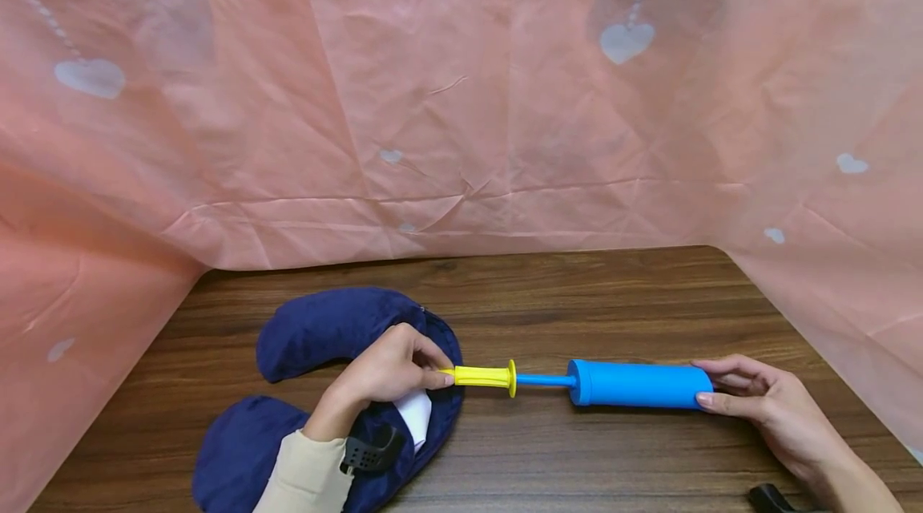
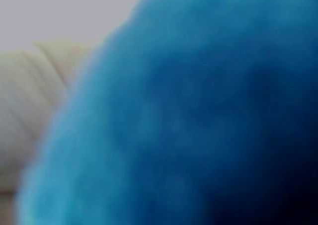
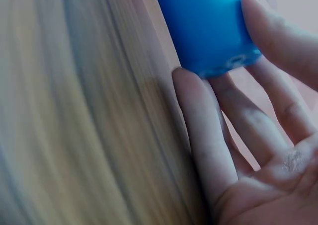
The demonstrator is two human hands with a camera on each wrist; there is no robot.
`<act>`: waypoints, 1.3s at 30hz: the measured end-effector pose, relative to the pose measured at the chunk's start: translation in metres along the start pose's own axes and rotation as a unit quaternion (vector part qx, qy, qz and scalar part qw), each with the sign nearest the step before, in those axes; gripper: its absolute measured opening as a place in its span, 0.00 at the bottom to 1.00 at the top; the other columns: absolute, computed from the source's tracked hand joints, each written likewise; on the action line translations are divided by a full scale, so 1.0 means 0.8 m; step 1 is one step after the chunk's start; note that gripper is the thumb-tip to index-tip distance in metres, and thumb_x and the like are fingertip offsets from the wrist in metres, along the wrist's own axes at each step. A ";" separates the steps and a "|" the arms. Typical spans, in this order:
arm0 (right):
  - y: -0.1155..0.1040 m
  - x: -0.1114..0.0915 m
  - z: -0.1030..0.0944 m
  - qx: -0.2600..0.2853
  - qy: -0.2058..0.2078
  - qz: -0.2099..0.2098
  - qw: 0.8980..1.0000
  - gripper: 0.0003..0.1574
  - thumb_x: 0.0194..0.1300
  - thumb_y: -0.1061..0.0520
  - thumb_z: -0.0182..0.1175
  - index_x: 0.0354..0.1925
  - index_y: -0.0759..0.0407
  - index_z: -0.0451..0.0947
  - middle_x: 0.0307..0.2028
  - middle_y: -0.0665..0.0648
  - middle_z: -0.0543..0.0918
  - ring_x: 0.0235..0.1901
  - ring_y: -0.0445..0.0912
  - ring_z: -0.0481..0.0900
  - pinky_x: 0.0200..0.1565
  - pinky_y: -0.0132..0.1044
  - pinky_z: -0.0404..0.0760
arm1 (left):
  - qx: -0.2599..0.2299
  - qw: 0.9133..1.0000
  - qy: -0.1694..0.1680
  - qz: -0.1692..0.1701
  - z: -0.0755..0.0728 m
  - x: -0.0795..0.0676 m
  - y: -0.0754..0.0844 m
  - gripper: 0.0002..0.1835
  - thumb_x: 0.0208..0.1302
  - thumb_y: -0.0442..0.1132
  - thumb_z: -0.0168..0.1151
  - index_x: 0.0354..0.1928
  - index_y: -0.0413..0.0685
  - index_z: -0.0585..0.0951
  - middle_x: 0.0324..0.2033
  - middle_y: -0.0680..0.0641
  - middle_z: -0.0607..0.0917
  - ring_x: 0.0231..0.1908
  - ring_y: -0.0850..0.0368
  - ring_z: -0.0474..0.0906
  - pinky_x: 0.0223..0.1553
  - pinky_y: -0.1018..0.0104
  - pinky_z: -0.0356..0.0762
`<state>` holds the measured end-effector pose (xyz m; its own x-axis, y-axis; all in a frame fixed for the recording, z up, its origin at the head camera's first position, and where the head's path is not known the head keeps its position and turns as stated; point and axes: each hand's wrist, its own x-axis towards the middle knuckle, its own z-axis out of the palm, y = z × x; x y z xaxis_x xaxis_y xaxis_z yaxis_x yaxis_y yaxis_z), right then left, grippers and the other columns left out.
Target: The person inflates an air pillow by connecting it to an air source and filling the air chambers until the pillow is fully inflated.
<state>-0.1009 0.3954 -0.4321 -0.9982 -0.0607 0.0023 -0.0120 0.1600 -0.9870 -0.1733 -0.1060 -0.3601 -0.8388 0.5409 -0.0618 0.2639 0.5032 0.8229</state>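
Note:
A hand pump lies sideways, with a blue barrel, a thin blue rod and a yellow flanged handle. My left hand pinches the handle's left end, over a navy U-shaped neck pillow. From the pillow's open zipped edge a white piece shows beneath that hand. My right hand holds the barrel's right end between thumb and fingers. In the right wrist view, the fingers reach around the barrel's end. Blurred blue fabric fills most of the left wrist view.
The pump and pillow are on a dark wood-grain table. Pink cloth with white hearts hangs behind and along both sides. A black wrist strap is on my left wrist, over the pillow.

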 end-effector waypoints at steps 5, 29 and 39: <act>-0.007 0.004 0.030 0.005 0.001 0.002 1.000 0.22 0.71 0.73 0.65 0.57 0.55 0.88 0.51 0.38 0.92 0.50 0.33 0.87 0.46 0.28 0.81 | 0.009 1.000 0.002 0.007 0.000 0.001 0.000 0.02 0.65 0.33 0.76 0.37 0.43 0.95 0.28 0.50 0.91 0.25 0.61 0.72 0.28 0.72 0.68; -0.011 0.008 0.045 -0.027 -0.016 -0.010 0.999 0.23 0.70 0.70 0.68 0.61 0.61 0.85 0.52 0.39 0.92 0.48 0.37 0.89 0.46 0.31 0.85 | 0.040 0.999 0.005 0.019 0.006 0.003 -0.001 0.02 0.64 0.37 0.78 0.37 0.48 0.95 0.27 0.53 0.90 0.27 0.63 0.75 0.30 0.72 0.71; 0.014 -0.002 -0.040 0.000 0.008 0.003 1.000 0.28 0.76 0.72 0.59 0.64 0.50 0.86 0.52 0.37 0.92 0.51 0.31 0.85 0.45 0.27 0.81 | 0.041 0.999 0.006 0.015 0.006 0.003 -0.003 0.02 0.64 0.38 0.78 0.37 0.48 0.95 0.29 0.53 0.91 0.28 0.63 0.77 0.32 0.71 0.73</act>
<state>-0.1012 0.4292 -0.4381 -0.9990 -0.0438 -0.0007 -0.0064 0.1606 -0.9870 -0.1735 -0.1030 -0.3649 -0.8354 0.5489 -0.0303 0.3273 0.5409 0.7748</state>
